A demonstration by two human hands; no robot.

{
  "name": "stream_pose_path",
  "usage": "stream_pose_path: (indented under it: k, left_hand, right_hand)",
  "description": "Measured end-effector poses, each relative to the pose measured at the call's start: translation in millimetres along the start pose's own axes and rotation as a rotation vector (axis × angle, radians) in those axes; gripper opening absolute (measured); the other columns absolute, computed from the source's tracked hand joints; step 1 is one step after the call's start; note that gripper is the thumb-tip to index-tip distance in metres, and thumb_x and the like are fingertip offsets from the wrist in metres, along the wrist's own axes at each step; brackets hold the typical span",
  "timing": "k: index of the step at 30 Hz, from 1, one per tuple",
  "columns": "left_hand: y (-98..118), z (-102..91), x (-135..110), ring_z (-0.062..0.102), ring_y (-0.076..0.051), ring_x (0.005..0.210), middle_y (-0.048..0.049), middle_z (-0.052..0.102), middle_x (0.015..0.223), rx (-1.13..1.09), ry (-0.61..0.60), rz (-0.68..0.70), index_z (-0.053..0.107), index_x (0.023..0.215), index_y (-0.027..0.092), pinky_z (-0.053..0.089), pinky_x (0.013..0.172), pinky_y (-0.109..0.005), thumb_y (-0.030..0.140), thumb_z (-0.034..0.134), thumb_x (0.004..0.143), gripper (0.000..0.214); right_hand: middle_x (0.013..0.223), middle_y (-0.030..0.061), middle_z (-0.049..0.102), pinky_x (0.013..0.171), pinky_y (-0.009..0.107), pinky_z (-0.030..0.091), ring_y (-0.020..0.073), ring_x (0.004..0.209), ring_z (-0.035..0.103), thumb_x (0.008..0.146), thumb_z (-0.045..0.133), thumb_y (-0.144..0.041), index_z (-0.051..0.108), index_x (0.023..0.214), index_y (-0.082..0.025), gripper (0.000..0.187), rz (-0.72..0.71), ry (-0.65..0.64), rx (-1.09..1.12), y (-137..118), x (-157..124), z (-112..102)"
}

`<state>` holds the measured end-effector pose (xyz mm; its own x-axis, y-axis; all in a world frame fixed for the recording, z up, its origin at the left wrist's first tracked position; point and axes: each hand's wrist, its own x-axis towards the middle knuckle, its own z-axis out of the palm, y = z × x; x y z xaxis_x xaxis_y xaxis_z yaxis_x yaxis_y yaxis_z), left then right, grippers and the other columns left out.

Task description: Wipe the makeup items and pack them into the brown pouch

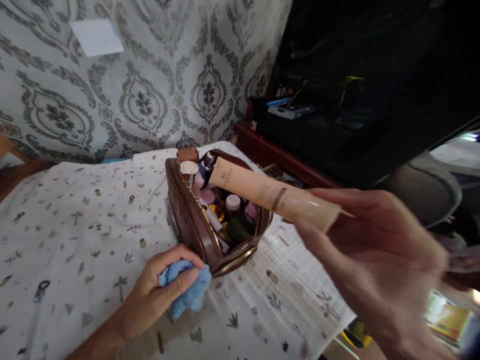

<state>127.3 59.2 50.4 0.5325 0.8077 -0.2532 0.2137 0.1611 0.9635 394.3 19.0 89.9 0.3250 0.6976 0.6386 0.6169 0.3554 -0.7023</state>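
Between the thumb and fingers of my right hand [371,250] is a peach-coloured cosmetic tube [270,192]. Its far end reaches over the opening of a brown toiletry bag [193,220]. The bag is unzipped and packed with several bottles and jars, among them one with a white cap [233,202] and one with a round pale lid [189,168]. My left hand [165,277] is closed around a crumpled blue cloth [191,290], close against the bag's near left corner. Part of the bag's contents is hidden under the tube.
A white cloth with printed plants [93,240] covers the table. Behind it stands a patterned wall with a white card [96,37]. A large dark screen [375,90] rises at the right above a reddish wooden ledge [255,142].
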Motion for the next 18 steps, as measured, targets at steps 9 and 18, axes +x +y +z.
stream_pose_path:
  k: [9, 18]
  left_hand:
    - [-13, 0.8, 4, 0.054, -0.012, 0.06, -0.0018, 0.063, 0.068, 0.024, -0.093, 0.003, 0.07, 0.099, 0.018, 0.043, 0.054, -0.022, 0.06, 0.062, 0.092, 0.043]
    - [-16, -1.2, 3, 0.052, -0.013, 0.067, -0.002, 0.062, 0.074, 0.143, -0.044, 0.036, 0.072, 0.098, 0.019, 0.044, 0.059, -0.022, 0.057, 0.062, 0.092, 0.039]
  right_hand:
    - [0.103, 0.0049, 0.068, 0.06, 0.024, 0.059, 0.0154, 0.081, 0.071, 0.09, 0.065, -0.018, 0.058, 0.098, -0.023, 0.012, -0.34, -0.099, -0.327, -7, 8, 50]
    - [0.094, 0.0038, 0.062, 0.05, 0.021, 0.045, 0.0119, 0.068, 0.061, 0.091, 0.052, -0.014, 0.054, 0.088, -0.021, 0.008, -0.372, -0.182, -0.45, -10, 5, 66]
